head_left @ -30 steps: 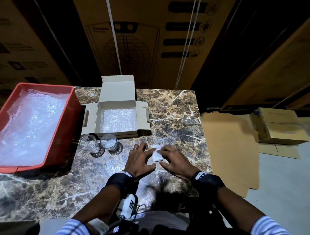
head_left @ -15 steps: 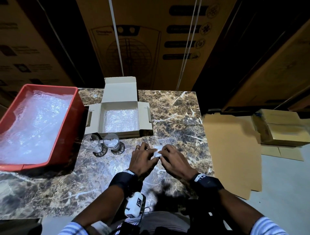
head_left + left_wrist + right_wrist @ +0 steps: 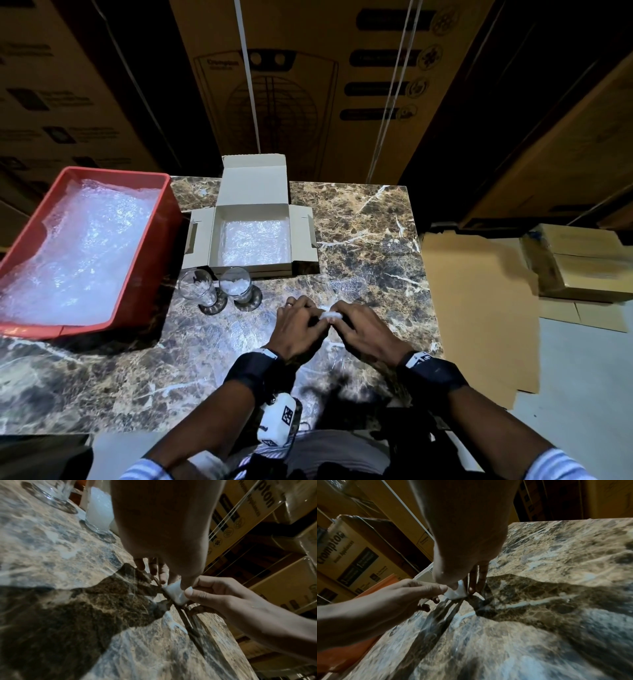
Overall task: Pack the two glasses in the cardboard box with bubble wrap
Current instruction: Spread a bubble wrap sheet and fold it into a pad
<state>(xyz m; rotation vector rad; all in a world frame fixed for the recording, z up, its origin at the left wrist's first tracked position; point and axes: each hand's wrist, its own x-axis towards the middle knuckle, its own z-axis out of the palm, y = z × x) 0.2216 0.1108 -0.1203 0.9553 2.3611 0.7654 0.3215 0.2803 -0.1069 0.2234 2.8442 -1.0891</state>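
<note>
Two clear glasses stand on the marble table in front of the box: the left glass [image 3: 198, 291] and the right glass [image 3: 237, 287], which has white wrap stuffed inside [image 3: 99, 509]. The open cardboard box [image 3: 253, 240] has bubble wrap lining its bottom. Both hands meet over a small folded piece of bubble wrap [image 3: 329, 314] just right of the glasses. My left hand [image 3: 301, 325] pinches one end and my right hand [image 3: 356, 329] pinches the other [image 3: 176, 595]. The piece sits just above the table [image 3: 455, 593].
A red crate [image 3: 144, 274] full of bubble wrap sits at the table's left. Tall cardboard cartons [image 3: 308, 85] stand behind the table. Flat cardboard sheets [image 3: 479, 308] and taped boxes [image 3: 582, 263] lie on the floor to the right, past the table's edge.
The flat piece of wrap that lay under both hands has been folded smaller and lifted slightly; both hands have closed in on it with their fingertips. Glasses and box have not moved.
</note>
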